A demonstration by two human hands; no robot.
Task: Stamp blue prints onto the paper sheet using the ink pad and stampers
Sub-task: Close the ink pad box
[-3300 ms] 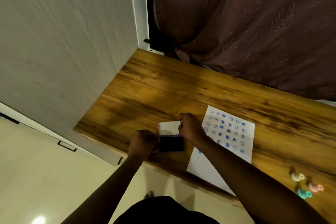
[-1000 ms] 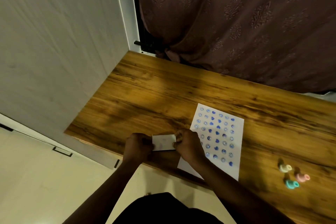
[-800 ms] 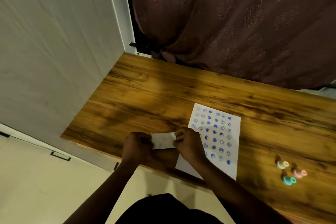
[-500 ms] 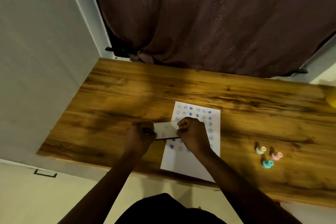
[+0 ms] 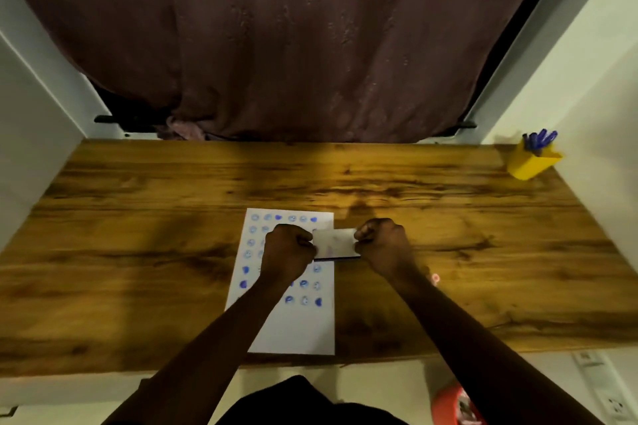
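A white paper sheet (image 5: 297, 328) with rows of blue prints lies on the wooden table (image 5: 138, 217), near the front edge. Both hands hold the ink pad (image 5: 334, 242), a small flat case with its pale lid shut, above the sheet's upper right corner. My left hand (image 5: 286, 254) grips its left end and my right hand (image 5: 381, 245) grips its right end. Of the stampers, only a pink one (image 5: 435, 279) peeks out beside my right forearm; the rest are hidden by that arm.
A yellow cup (image 5: 530, 162) with blue pens stands at the table's far right corner. A dark curtain (image 5: 293, 45) hangs behind the table. White walls flank both sides. An orange object (image 5: 455, 404) lies on the floor at the lower right.
The ink pad's lid was closed, and both hands carried the pad from the table's left side rightward over the sheet. The view swung right, bringing the yellow pen cup into sight.
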